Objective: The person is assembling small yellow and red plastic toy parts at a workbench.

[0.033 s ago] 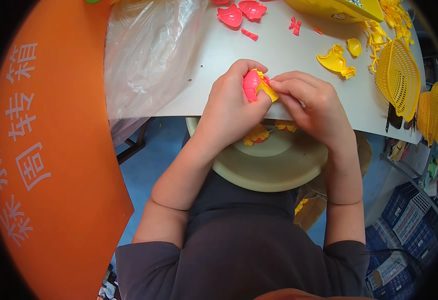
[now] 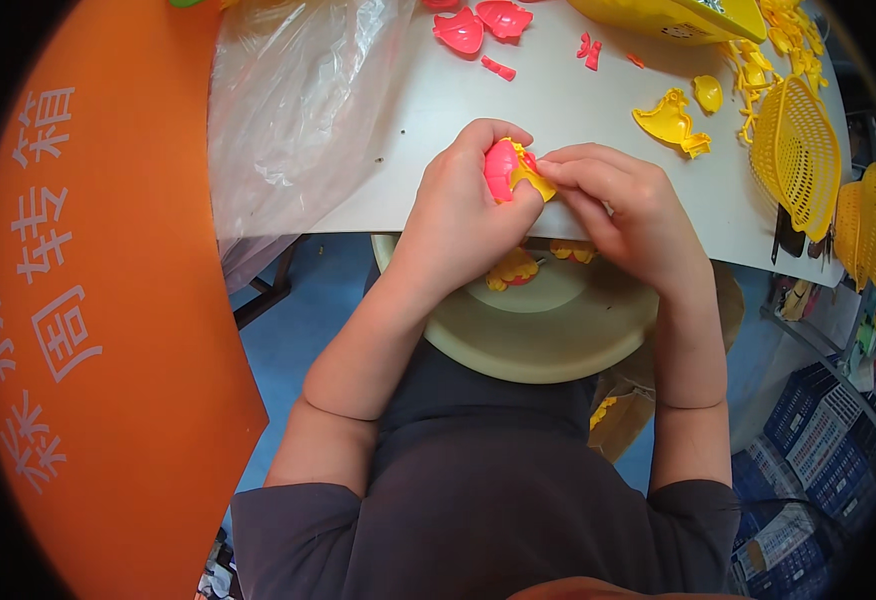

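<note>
My left hand grips a pink plastic shell piece just above the near edge of the white table. My right hand pinches a small yellow plastic piece against the pink one, fingertips touching it. Both hands meet over a cream round bowl resting on my lap. Joined pink-and-yellow pieces lie in the bowl, partly hidden by my hands.
A crumpled clear plastic bag covers the table's left end. Loose pink shells, a yellow duck-shaped part and yellow mesh baskets lie farther back and right. An orange bin wall stands at my left; blue crates lower right.
</note>
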The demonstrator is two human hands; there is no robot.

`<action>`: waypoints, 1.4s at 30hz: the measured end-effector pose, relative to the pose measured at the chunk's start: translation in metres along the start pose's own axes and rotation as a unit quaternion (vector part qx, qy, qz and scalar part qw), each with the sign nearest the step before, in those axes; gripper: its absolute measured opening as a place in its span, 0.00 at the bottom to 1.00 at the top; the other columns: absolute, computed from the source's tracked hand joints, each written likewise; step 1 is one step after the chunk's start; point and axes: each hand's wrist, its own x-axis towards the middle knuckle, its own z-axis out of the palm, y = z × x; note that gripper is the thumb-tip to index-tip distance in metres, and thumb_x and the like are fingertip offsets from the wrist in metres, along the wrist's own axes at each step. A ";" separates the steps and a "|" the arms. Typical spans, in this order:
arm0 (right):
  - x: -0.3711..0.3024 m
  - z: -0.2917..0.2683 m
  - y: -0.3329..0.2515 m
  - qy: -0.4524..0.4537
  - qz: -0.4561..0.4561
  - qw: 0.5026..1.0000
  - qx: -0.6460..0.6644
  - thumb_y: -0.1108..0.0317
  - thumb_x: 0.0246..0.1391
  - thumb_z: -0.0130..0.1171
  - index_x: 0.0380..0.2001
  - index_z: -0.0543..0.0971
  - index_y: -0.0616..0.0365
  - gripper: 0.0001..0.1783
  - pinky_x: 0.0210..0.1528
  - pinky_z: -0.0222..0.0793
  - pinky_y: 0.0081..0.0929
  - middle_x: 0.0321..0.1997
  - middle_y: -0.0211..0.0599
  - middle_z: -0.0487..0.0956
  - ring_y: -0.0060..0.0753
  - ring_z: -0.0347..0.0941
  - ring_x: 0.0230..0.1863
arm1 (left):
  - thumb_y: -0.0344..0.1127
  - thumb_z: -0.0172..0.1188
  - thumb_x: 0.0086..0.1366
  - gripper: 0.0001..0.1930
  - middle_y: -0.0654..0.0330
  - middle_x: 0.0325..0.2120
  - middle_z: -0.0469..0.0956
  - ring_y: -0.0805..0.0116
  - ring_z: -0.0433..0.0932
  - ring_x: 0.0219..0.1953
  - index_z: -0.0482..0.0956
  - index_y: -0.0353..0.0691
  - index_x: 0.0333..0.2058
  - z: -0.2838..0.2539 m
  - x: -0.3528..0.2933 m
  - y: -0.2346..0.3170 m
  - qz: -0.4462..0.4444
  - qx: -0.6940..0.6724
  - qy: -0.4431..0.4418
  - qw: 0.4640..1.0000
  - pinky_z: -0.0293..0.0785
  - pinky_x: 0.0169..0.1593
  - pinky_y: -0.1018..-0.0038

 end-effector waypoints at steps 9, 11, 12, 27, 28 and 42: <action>-0.006 -0.020 0.002 -0.057 0.123 0.979 0.151 0.79 0.54 0.62 0.41 0.83 0.65 0.10 0.40 0.77 0.23 0.36 0.41 0.84 0.28 0.81 0.36 | 0.39 0.53 0.65 0.19 0.54 0.35 0.77 0.67 0.77 0.35 0.72 0.30 0.48 -0.010 0.000 0.012 -0.046 -0.139 -0.103 0.984 0.75 0.41 0.73; -0.007 -0.019 -0.001 -0.056 0.152 0.969 0.185 0.78 0.54 0.62 0.41 0.83 0.66 0.10 0.40 0.77 0.22 0.36 0.40 0.84 0.27 0.81 0.36 | 0.40 0.49 0.67 0.18 0.55 0.35 0.77 0.69 0.76 0.33 0.72 0.31 0.48 -0.010 0.000 0.013 -0.078 -0.192 -0.119 0.971 0.74 0.39 0.75; -0.008 -0.018 -0.002 -0.034 0.174 0.960 0.217 0.77 0.54 0.63 0.41 0.83 0.67 0.10 0.41 0.77 0.22 0.36 0.40 0.84 0.27 0.81 0.36 | 0.41 0.46 0.69 0.19 0.56 0.34 0.76 0.71 0.75 0.31 0.71 0.31 0.48 -0.009 -0.001 0.014 -0.110 -0.245 -0.133 0.954 0.73 0.36 0.76; -0.010 -0.010 -0.023 -0.034 0.101 0.994 -0.034 0.76 0.52 0.66 0.37 0.84 0.64 0.08 0.36 0.77 0.26 0.34 0.44 0.84 0.37 0.82 0.33 | 0.39 0.45 0.69 0.19 0.53 0.39 0.76 0.69 0.73 0.43 0.72 0.30 0.48 0.003 -0.008 0.015 -0.048 -0.164 -0.100 0.980 0.69 0.51 0.75; -0.011 -0.009 -0.025 -0.037 0.086 0.993 -0.067 0.75 0.52 0.66 0.37 0.83 0.64 0.08 0.37 0.77 0.27 0.34 0.45 0.84 0.39 0.82 0.34 | 0.39 0.45 0.69 0.19 0.53 0.39 0.76 0.69 0.73 0.43 0.72 0.30 0.48 0.003 -0.008 0.013 -0.048 -0.164 -0.101 0.980 0.69 0.51 0.75; -0.010 -0.062 0.058 0.111 0.391 0.866 -0.292 0.54 0.52 0.67 0.41 0.83 0.66 0.24 0.40 0.75 0.30 0.33 0.45 0.84 0.35 0.82 0.36 | 0.32 0.61 0.67 0.26 0.53 0.49 0.75 0.70 0.76 0.51 0.65 0.28 0.59 -0.009 -0.006 0.005 -0.086 -0.326 -0.067 0.939 0.72 0.56 0.74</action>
